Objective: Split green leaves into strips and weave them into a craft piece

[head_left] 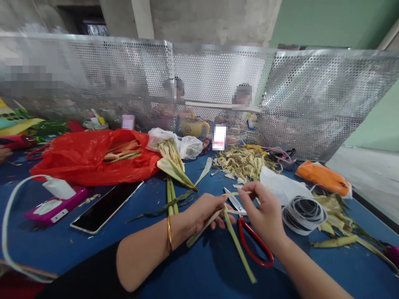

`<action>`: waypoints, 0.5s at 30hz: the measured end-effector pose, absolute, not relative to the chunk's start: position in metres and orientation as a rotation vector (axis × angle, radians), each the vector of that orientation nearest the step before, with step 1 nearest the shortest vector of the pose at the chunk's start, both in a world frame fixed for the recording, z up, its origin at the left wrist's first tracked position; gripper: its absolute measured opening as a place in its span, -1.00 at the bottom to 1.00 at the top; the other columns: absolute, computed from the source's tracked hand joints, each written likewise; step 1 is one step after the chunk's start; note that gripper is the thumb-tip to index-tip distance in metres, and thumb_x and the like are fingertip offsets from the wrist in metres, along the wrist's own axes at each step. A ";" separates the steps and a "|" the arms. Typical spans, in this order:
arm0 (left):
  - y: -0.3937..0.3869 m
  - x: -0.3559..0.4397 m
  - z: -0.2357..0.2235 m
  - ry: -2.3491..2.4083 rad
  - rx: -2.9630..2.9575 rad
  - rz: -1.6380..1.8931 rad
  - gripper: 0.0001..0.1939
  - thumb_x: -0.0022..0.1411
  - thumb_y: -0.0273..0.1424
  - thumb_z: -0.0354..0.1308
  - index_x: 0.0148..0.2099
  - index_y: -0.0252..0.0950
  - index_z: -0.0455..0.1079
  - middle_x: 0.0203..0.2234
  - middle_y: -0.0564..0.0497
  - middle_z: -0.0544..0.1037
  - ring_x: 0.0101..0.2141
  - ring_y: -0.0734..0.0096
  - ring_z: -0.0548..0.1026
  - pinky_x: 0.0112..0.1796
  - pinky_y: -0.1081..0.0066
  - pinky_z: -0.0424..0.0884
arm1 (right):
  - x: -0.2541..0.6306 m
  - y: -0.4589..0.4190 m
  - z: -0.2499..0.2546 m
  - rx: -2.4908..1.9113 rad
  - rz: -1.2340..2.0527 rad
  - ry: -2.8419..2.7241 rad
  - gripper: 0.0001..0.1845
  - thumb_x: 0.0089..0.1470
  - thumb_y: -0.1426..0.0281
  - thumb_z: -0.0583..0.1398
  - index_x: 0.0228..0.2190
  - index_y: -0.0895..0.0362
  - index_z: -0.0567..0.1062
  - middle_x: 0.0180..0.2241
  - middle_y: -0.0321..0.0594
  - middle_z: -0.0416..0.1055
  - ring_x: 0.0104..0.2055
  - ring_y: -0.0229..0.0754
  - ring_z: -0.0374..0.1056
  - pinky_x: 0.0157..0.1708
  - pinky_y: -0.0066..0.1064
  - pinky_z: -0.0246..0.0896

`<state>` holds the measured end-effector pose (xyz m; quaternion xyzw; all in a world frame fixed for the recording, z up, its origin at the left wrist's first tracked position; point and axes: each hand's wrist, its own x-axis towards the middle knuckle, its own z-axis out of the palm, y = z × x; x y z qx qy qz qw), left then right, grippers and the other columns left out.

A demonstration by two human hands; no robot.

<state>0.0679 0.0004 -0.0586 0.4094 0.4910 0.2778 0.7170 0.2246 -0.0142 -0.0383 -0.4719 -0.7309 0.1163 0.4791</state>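
My left hand (207, 214), with a gold bangle at the wrist, is closed on crossed strips of pale husk. One long greenish husk strip (237, 245) hangs down from its fingertips toward the table's front. My right hand (263, 211) pinches the end of another light strip, which runs across from the left fingers. Under and between the hands lie scissors with red handles (255, 247), blades pointing away from me. A bundle of corn husks (174, 164) with stalks rests beyond my left hand. Part of the left fingers is hidden behind the strips.
Left on the blue table are a red plastic bag (84, 158) with husks, a black phone (107, 206) and a purple power strip (57, 205) with a white cable. Husk scraps (249, 162), a coil of clear banding (304, 215) and an orange packet (324, 178) lie right. A perforated metal screen (215, 66) stands behind.
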 end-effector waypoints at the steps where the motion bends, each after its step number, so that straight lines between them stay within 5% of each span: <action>1: 0.003 0.067 -0.059 1.077 0.814 0.649 -0.63 0.15 -0.13 0.11 -0.39 -0.39 0.43 -0.58 -0.07 0.55 -0.71 0.54 0.39 -0.74 0.58 0.09 | 0.224 -0.017 -0.038 -1.121 0.119 -1.903 -0.81 0.18 0.32 0.09 -0.46 0.10 0.34 -0.57 -0.33 0.31 -0.52 -0.28 0.22 -0.47 -0.44 0.08; 6: 0.014 0.064 -0.059 0.990 0.543 0.846 -0.70 0.24 -0.27 0.06 -0.36 -0.42 0.44 -0.67 0.04 0.43 -0.71 0.61 0.32 -0.74 0.62 0.05 | 0.214 -0.024 -0.045 -0.840 -0.446 -2.370 -0.80 0.21 0.49 0.03 -0.45 0.13 0.36 -0.52 -0.24 0.39 -0.49 -0.23 0.26 -0.41 -0.36 0.02; 15: 0.015 0.065 -0.054 0.857 0.383 0.968 -0.69 0.32 -0.34 -0.02 -0.29 -0.44 0.45 -0.50 -0.09 0.54 -0.62 0.59 0.39 -0.62 0.63 0.24 | 0.208 -0.015 -0.068 -0.936 -0.455 -2.460 -0.74 0.22 0.54 -0.07 -0.37 0.14 0.36 -0.52 -0.21 0.43 -0.53 -0.18 0.30 -0.45 -0.32 0.05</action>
